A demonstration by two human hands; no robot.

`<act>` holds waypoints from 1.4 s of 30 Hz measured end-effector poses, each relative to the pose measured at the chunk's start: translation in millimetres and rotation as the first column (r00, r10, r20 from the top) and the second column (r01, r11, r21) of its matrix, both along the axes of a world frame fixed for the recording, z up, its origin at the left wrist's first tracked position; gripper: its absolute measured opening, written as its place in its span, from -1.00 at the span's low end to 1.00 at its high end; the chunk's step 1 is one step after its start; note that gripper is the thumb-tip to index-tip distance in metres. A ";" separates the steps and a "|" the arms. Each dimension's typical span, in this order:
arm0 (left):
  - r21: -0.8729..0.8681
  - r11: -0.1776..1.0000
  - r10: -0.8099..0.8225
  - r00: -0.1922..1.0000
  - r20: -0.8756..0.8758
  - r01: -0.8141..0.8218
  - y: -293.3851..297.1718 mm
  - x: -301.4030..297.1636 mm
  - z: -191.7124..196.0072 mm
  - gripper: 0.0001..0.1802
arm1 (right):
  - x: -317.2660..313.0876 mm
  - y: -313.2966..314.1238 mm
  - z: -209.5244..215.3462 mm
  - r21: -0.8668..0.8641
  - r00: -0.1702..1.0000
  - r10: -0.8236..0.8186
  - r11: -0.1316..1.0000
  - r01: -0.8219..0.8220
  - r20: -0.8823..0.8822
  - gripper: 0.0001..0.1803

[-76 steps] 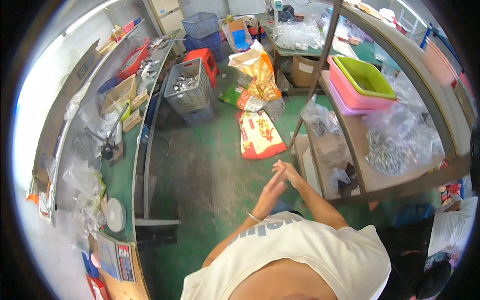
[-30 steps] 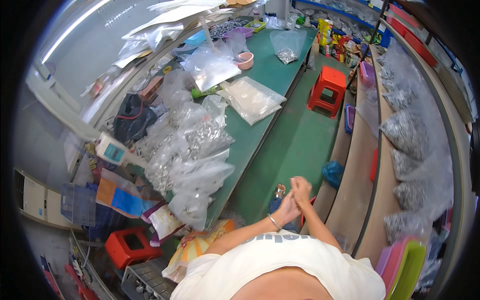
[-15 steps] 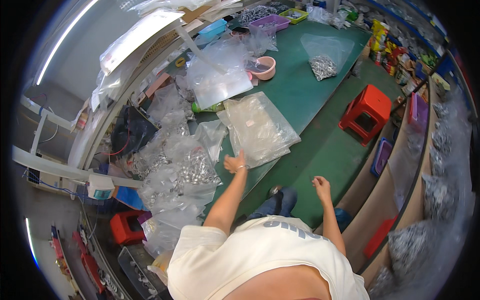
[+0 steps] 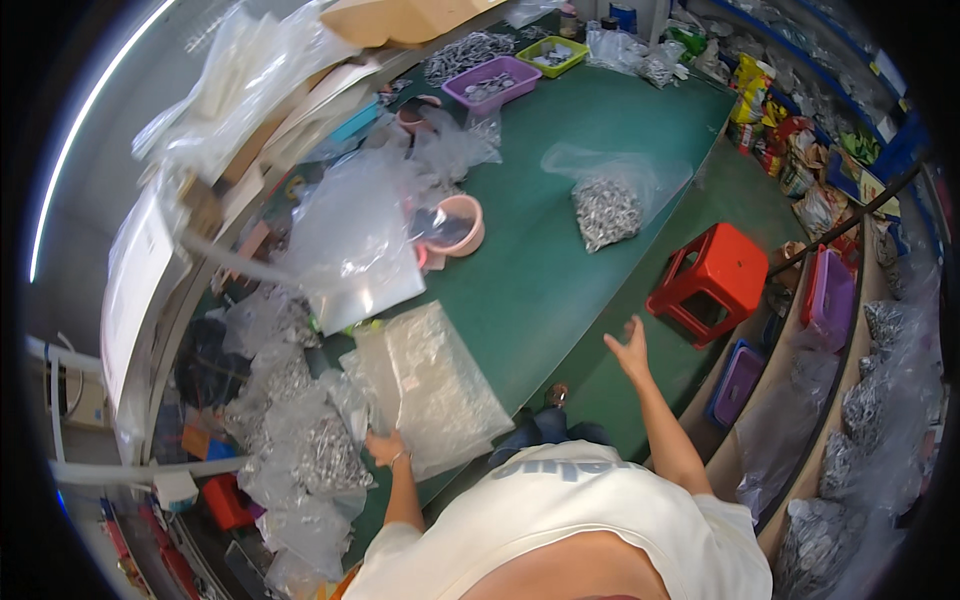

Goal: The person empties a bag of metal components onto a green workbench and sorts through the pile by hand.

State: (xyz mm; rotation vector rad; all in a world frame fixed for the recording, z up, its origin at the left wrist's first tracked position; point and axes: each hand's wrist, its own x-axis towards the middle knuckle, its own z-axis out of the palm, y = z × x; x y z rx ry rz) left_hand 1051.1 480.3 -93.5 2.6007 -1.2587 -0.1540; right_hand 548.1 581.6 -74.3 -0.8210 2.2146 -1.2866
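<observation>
My left hand (image 4: 384, 447) rests on the near edge of a flat stack of clear plastic bags (image 4: 425, 385) that lies on the green table (image 4: 540, 270); whether the fingers grip the stack is hard to tell. Bags filled with small metal parts (image 4: 300, 440) are heaped right beside this hand. My right hand (image 4: 630, 347) is raised in the air with its fingers spread and holds nothing, just past the table's edge and near the red plastic stool (image 4: 712, 282).
A pink bowl (image 4: 455, 225) and a large clear bag (image 4: 350, 240) sit further along the table, then a bag of metal parts (image 4: 605, 210), a purple tray (image 4: 490, 80) and a green tray (image 4: 552, 55). Shelves with bagged parts (image 4: 870, 400) stand at the right.
The view has swung toward the green table. My left hand has dropped to the near edge of the bag stack, and my right hand has risen toward the stool.
</observation>
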 end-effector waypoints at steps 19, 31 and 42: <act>-0.636 0.758 -0.340 0.921 -0.191 0.148 -37.4 -401.0 110.5 -0.38 | -236.9 -300.1 -99.9 0.150 0.538 0.526 0.793 -0.591 -0.659 -0.54; -0.476 0.868 -0.491 0.384 -0.782 0.143 -50.7 -551.4 139.7 -0.31 | -197.8 -244.3 61.4 -0.609 0.352 0.874 0.487 -0.627 0.336 -0.80; 0.015 0.471 -0.643 -0.355 -0.678 -0.882 99.2 -444.6 123.6 -0.45 | -3.2 -137.6 210.3 -0.875 -0.754 0.590 -0.156 -0.458 0.289 -0.77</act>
